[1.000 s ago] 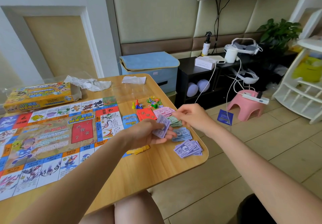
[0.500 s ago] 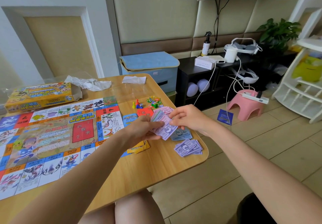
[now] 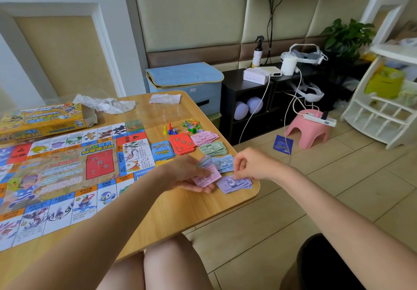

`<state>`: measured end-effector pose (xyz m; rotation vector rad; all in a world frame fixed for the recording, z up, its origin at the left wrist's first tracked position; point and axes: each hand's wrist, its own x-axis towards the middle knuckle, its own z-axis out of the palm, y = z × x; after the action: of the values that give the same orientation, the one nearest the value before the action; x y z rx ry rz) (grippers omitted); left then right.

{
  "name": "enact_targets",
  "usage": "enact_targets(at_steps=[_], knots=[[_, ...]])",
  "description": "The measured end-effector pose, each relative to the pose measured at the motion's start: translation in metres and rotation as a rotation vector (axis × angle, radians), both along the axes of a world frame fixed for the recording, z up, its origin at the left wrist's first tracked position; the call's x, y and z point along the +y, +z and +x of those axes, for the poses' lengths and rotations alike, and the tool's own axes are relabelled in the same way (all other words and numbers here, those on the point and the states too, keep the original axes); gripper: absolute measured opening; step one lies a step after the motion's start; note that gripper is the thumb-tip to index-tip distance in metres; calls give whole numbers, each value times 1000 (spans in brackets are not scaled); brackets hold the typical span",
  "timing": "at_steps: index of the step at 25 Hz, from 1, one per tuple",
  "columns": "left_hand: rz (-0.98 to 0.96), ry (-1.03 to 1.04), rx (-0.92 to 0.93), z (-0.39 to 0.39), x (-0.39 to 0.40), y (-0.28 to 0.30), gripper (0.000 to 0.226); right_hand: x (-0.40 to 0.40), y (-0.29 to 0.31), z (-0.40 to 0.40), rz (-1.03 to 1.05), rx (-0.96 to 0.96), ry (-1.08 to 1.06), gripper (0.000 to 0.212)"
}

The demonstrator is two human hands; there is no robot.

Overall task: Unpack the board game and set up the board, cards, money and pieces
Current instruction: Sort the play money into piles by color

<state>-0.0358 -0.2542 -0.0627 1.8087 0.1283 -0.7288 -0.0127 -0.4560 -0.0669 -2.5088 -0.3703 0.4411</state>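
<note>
The colourful game board (image 3: 56,176) lies flat on the left of the wooden table (image 3: 180,210). My left hand (image 3: 187,172) holds a fan of pink and purple play-money notes (image 3: 206,174) near the table's right corner. My right hand (image 3: 250,165) pinches a purple note at the top of the purple money pile (image 3: 234,183) lying on the table. Separate piles of blue notes (image 3: 225,162), green notes (image 3: 213,148) and pink notes (image 3: 204,137) lie beyond. Red cards (image 3: 181,146) and blue cards (image 3: 162,150) sit beside the board. Small pawns (image 3: 169,129) stand behind them.
The yellow game box (image 3: 42,118) and crumpled plastic wrap (image 3: 106,104) lie at the table's far side. The table's right edge is close to the money piles. A blue storage box (image 3: 185,84), black shelf (image 3: 248,100) and pink stool (image 3: 309,129) stand on the floor beyond.
My right hand drew a purple note from the fan in my left hand and carried it down onto the purple pile. My left hand lowered the fan slightly.
</note>
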Motion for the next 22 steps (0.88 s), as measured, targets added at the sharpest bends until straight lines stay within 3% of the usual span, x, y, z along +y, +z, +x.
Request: enact_targets(at_steps=[3,6,9,13,18,20,22], knots=[[-6,12,23,0,-3,2,17,-6,7,-2,-54,-110,60,26],[-16,62,24,2,-7,3,22,-7,19,-7,-262,-87,308,48],[-10,68,19,2,-11,4,24,-6,18,-10,-403,-58,350,52],[-65,83,2,2,-14,3,24,-7,18,-11,-268,-12,307,37],[-56,96,-33,6,-6,5,21,-5,21,-3,-360,-78,372,40],[-75,176,-59,11,1,7,21,-8,31,4,-248,-69,317,37],[-100,266,-83,16,6,6,22,-8,37,14,-156,-178,236,25]])
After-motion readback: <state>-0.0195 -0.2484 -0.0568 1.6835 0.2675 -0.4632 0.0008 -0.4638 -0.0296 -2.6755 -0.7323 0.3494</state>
